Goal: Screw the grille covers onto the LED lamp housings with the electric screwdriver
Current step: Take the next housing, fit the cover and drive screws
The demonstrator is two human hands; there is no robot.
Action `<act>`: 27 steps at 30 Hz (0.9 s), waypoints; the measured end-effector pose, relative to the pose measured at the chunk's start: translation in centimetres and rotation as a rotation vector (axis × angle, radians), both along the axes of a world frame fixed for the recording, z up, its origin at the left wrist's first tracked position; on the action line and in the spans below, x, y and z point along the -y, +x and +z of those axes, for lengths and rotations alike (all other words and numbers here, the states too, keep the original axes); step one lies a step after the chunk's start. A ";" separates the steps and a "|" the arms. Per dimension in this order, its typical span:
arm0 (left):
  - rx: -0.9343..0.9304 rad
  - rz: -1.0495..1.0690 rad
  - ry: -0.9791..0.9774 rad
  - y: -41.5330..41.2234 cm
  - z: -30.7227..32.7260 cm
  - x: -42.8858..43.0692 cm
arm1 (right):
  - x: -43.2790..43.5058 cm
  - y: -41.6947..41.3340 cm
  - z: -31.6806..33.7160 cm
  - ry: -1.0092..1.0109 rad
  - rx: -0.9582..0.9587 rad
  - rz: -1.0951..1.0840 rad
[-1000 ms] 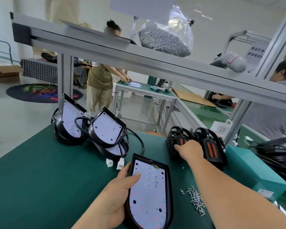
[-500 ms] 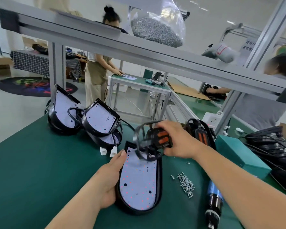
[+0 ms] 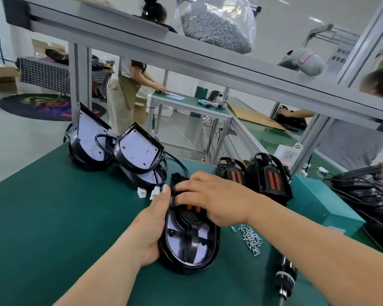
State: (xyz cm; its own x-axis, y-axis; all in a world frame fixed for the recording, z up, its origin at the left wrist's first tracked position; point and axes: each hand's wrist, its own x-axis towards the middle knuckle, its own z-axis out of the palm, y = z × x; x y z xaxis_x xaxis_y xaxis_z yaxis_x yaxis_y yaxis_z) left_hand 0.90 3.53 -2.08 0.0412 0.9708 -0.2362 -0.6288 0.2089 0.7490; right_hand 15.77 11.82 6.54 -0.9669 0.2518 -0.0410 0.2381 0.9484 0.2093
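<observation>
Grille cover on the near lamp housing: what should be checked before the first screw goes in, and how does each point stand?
1. Grille cover lies on lamp housing: ok.
2. Cover seated flush at far end: cannot tell; right hand rests over it.
3. Left hand holds housing's edge: ok.
4. Loose screws beside housing: ok.
5. Electric screwdriver in hand: not ok; lies on mat.

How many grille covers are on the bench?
3 grille covers: one on the lamp housing the left hand holds, two standing beyond the right hand; others may be hidden.
</observation>
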 end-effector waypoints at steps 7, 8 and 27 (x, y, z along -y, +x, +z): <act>0.050 0.025 0.079 -0.1 -0.2 -0.1 | 0.9 1.5 -0.8 -0.180 -0.274 -0.143; 0.032 0.023 0.082 -0.1 -0.2 -0.1 | 1.4 1.9 -1.1 -0.282 -0.452 -0.238; -0.209 0.100 0.308 1.8 -0.4 0.4 | 8.0 0.6 -7.7 -1.126 -1.599 -0.907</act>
State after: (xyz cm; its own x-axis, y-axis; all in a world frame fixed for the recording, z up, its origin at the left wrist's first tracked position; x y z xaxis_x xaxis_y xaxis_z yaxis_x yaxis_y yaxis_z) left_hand 2.72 3.10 -2.49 -0.0752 0.9944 0.0743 -0.4619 -0.1008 0.8812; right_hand 16.39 3.84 -1.20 0.0218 0.9986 0.0478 -0.0676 0.0491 -0.9965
